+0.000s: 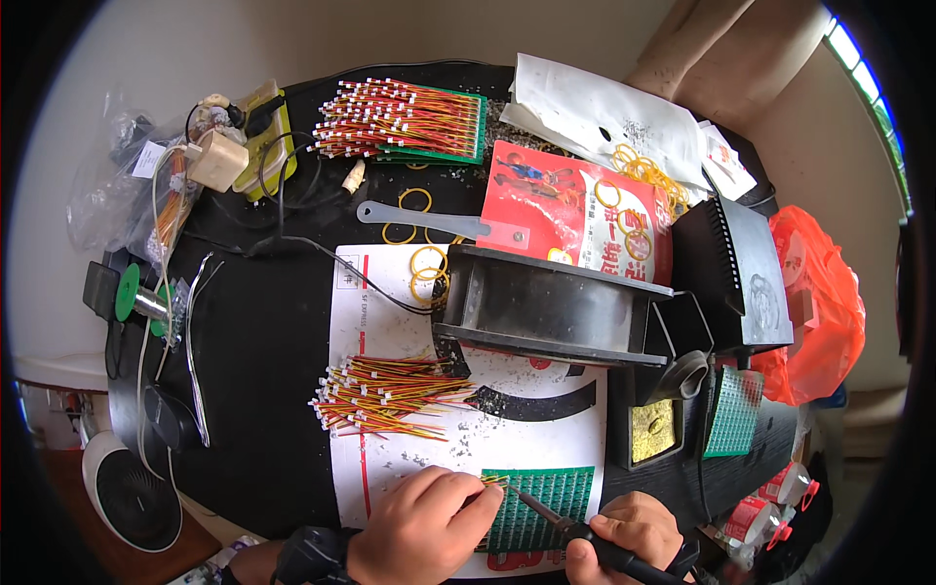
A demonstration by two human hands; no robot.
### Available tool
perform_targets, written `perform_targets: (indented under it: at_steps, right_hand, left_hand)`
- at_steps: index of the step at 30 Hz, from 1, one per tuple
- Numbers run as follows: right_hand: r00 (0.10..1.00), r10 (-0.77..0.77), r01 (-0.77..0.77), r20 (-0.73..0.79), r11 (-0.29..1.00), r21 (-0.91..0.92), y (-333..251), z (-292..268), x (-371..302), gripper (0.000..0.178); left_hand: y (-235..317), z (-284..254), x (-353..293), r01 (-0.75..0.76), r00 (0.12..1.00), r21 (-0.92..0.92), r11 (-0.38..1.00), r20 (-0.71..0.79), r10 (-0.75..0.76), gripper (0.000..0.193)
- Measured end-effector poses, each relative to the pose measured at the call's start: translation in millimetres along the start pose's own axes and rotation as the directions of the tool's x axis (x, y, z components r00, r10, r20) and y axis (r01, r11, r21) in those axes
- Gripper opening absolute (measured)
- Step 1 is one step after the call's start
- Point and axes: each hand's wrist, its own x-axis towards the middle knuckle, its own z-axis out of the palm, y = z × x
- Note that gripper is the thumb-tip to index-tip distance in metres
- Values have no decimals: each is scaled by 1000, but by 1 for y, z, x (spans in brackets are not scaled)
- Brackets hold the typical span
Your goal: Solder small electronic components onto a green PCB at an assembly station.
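Note:
My right hand [639,531] is wrapped round the dark handle of a soldering iron [609,554]. Its metal tip points up and left, to the top left corner of a green circuit board panel [546,502]. At that corner my left hand [429,522] is closed, thumb and forefinger pinching a short yellowish wire end; the rest of the wire is hidden under the fingers. The board lies on a white printed sheet [375,283]. Just beyond my left hand is a loose pile of red and yellow wires with white connectors [390,395].
A black fan-like frame [556,307] stands mid-table. Right of it are a black box [746,283], an iron stand with yellow sponge [653,429] and another green board [736,411]. Wired boards [400,119] lie at the back, a solder spool [141,300] at left. Cables cross the table.

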Motion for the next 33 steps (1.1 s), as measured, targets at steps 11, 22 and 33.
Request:
perform_targets:
  at_steps: [11,22,33]
  right_hand:
    - [996,85,-85,-12,996,35,-2,1,2,27]
    - [995,-68,70,67,997,-29,3,-2,5,30]
    - [988,153,-152,5,981,122,-8,-6,13,20]
  left_hand:
    - [0,-1,0,5,1000,5,1000,19,-5,21]
    - [5,-2,-2,8,999,9,1000,-38,-8,15]
    - [6,-1,-2,10,999,23,1000,-40,-9,14]
